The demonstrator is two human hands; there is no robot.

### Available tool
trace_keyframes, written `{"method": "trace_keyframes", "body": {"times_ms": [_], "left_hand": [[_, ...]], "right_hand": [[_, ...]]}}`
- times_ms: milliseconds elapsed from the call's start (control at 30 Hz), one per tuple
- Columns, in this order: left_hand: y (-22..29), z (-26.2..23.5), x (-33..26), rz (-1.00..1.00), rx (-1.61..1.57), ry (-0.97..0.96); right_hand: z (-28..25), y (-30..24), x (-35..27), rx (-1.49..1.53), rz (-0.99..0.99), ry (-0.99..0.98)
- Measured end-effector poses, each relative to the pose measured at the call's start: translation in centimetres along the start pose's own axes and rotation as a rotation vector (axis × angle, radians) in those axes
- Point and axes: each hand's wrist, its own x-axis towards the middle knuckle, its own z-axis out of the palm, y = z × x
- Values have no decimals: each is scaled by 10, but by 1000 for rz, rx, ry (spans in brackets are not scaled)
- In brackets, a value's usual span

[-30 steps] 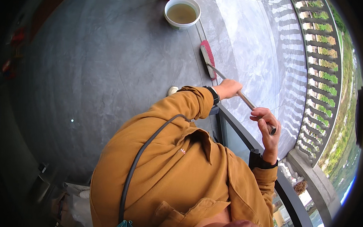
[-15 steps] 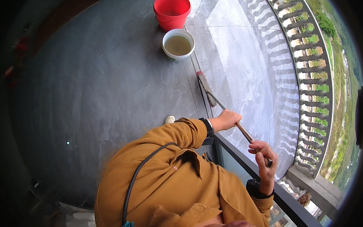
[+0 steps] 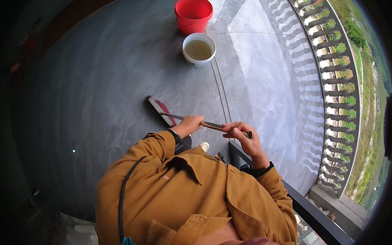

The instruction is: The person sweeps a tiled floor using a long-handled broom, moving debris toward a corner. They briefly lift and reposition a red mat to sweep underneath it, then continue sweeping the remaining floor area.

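Observation:
I hold a long-handled floor brush [image 3: 161, 110] with a pale head and dark red bristles, its head down on the grey floor to my left. My left hand [image 3: 190, 125] is wrapped round the lower part of the metal handle. Near the handle's open end, my right hand [image 3: 246, 139] grips it with curled fingers. Beyond the brush stands a white bucket [image 3: 198, 62] holding cloudy water. Just behind that is a red bucket [image 3: 194, 26], whose inside shows no clear contents.
Two floor rails [image 3: 219, 82] run from the buckets toward a dark-framed glass barrier [image 3: 305, 206] at my right. A balustrade [image 3: 335, 95] curves along the right side, with greenery beyond. My pale shoe [image 3: 204, 146] shows below the brush.
The brush head has swung from the floor rails to the left and nearer to me. Both hands have moved left with the handle, which now lies more sideways.

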Motion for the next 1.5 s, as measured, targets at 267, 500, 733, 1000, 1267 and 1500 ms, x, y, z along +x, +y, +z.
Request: {"method": "trace_keyframes", "body": {"times_ms": [267, 500, 733, 1000, 1267, 1500], "left_hand": [[76, -22, 20, 258, -214, 341], [21, 12, 24, 87, -469, 504], [-42, 6, -39, -287, -265, 641], [16, -4, -36, -136, -250, 847], [48, 3, -38, -29, -352, 554], [-70, -6, -142, -165, -348, 530]], "right_hand": [[44, -97, -36, -465, -238, 20], [96, -38, 28, -886, -217, -225], [84, 3, 53, -382, -44, -277], [63, -50, 5, -613, -319, -306], [127, -62, 9, -429, -318, -720], [214, 26, 51, -391, -356, -723]]}}
